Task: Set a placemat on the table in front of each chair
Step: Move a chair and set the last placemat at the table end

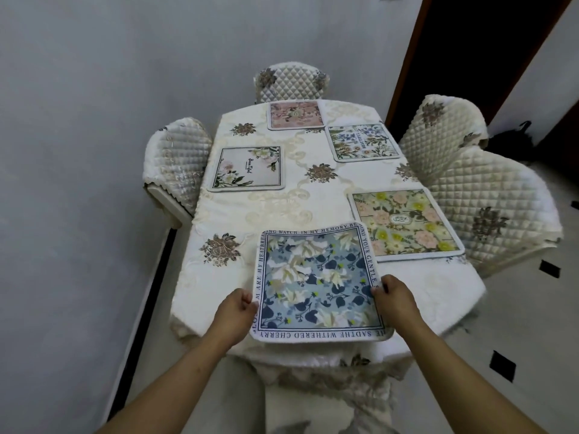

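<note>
Blue mat (319,281): square, blue and white flowers, border of printed lettering. At the near end of the table (313,198), over the cloth; near edge overhangs the table's edge. Whether it lies flat or is lifted cannot be told.

Left hand (236,310): pinching the blue mat's left edge near the lower corner, thumb on top.

Right hand (393,296): pinching the blue mat's right edge, thumb on top.

Yellow mat (407,222): pink and yellow flowers, flat on the right side, its near left corner just beside the blue mat's far right corner.

Green mat (362,142): leafy print, flat, farther along the right side.

Pink mat (296,114): flat at the far end, its corner touching or nearly touching the green mat.

White mat (247,169): flowers in a dark frame line, flat on the left side, well apart from the others.

Table: cream cloth with embroidered brown flowers.

Chairs, quilted covers: far chair (291,83); left chair (175,161); two right chairs, one (438,126) by the green mat, one (488,211) by the yellow mat; near chair (326,380), below the blue mat.
</note>
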